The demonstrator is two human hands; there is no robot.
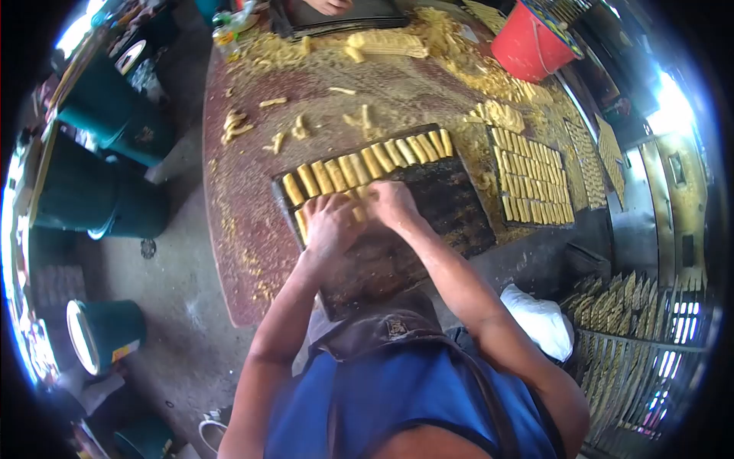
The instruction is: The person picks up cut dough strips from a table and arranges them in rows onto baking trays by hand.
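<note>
A dark baking tray (451, 206) lies tilted across the table's front edge before me. Along its far side runs a row of pale yellow dough sticks (353, 170), set side by side. A second row begins at the near left, partly covered by my hands. My left hand (330, 220) is bent over this second row, its fingertips closed on a dough stick. Beside it my right hand (391, 203) is closed in a pinch at a dough stick at the row's right end. The fingers partly hide these pieces.
A filled tray (533, 180) of dough sticks sits to the right. Loose dough strips (300, 128) and crumbs lie on the reddish table (252, 183). A red bucket (534, 47) stands at the back right. Another person's hand (329, 6) shows at the top. Green bins (103, 172) line the left.
</note>
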